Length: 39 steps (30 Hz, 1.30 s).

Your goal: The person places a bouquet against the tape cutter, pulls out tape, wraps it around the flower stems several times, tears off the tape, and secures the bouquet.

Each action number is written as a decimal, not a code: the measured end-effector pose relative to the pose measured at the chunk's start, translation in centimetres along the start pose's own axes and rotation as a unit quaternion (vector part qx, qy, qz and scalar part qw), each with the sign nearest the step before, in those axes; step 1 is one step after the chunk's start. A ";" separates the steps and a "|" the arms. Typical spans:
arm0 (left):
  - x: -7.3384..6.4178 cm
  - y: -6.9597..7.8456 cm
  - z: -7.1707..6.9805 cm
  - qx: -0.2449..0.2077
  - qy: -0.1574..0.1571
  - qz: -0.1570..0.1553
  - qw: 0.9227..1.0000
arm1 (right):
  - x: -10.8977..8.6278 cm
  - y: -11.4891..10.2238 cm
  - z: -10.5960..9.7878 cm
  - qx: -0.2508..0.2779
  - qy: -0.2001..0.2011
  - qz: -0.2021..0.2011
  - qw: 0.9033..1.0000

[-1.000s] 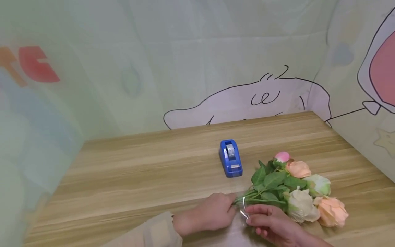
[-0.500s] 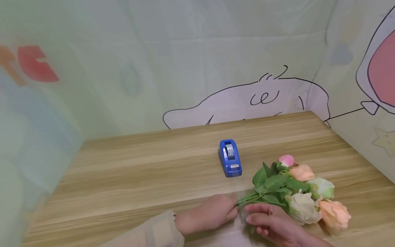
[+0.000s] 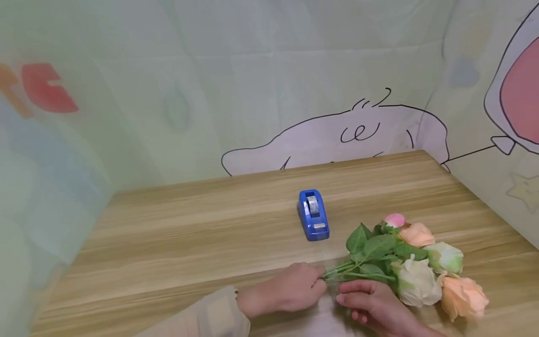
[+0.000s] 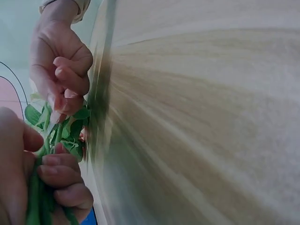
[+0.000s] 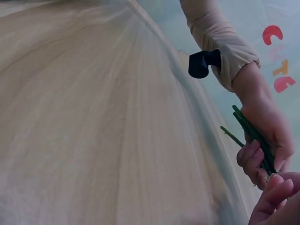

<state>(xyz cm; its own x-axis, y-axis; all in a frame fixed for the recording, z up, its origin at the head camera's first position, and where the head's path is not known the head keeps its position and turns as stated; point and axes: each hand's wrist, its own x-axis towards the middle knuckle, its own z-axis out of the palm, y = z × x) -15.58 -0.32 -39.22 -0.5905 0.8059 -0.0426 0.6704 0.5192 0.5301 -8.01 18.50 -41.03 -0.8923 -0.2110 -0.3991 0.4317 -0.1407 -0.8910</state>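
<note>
My left hand (image 3: 290, 288) grips the green stems (image 5: 253, 132) of a bunch of roses (image 3: 376, 248) low over the table, fingers curled round them. The stem ends stick out past the hand in the right wrist view. The blooms, pink, peach, cream and pale green, lie to the right. Just below the stems, my right hand (image 3: 375, 302) has thumb and forefinger close together. In the left wrist view those fingers pinch a short strip of clear tape (image 4: 53, 123) against the stems. Part of the strip is hidden behind fingers.
A blue tape dispenser (image 3: 313, 215) with a roll of clear tape stands on the wooden table (image 3: 189, 224), beyond the hands. Printed cloth (image 3: 269, 84) walls the table in at the back and sides.
The shiny tape strip that stood out between the hands now lies close to the stems. The blooms have turned and shifted slightly right and toward me; both hands stay nearly in place.
</note>
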 end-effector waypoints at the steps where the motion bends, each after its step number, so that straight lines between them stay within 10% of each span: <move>1: 0.0 0.0 0.0 -0.002 0.000 -0.001 1.000 | 0.0 0.0 0.1 -0.015 0.012 -0.005 1.000; 16: 0.1 0.1 -0.4 -0.032 -0.010 -0.004 0.999 | 0.0 0.1 0.7 -0.092 0.119 -0.021 0.988; 24: 0.2 0.0 -0.6 -0.007 -0.003 0.021 1.000 | -0.5 0.9 -0.3 -0.050 0.090 -0.013 0.995; 28: 0.1 0.1 -0.7 -0.002 -0.001 0.024 1.000 | -1.3 0.5 -0.5 -0.152 0.025 -0.052 0.987; 30: 0.1 0.1 -0.7 -0.002 0.000 0.027 1.000 | -1.8 -0.2 -0.1 -0.266 -0.009 -0.184 0.946; 31: 0.2 0.0 -0.7 -0.003 0.002 0.031 1.000 | -1.9 -0.8 0.1 -0.341 -0.019 -0.281 0.897; 35: 0.3 -0.1 -0.7 -0.007 0.006 0.040 0.999 | -1.4 -3.2 0.8 -0.565 0.120 -0.549 0.604; 36: 0.3 -0.1 -0.7 -0.007 0.005 0.040 0.999 | -1.1 -3.7 0.7 -0.595 0.140 -0.565 0.555; 39: 0.3 0.0 -0.7 -0.009 -0.003 0.036 0.999 | -0.3 -4.5 0.5 -0.671 0.136 -0.521 0.510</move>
<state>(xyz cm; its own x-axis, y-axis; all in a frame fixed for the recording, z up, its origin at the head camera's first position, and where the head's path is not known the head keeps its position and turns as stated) -16.11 -0.27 -38.62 -0.5381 0.8428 -0.0085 0.7030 0.4544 0.5471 -9.64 18.69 -36.79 -0.6098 -0.5306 0.5887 -0.6111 0.7878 0.0770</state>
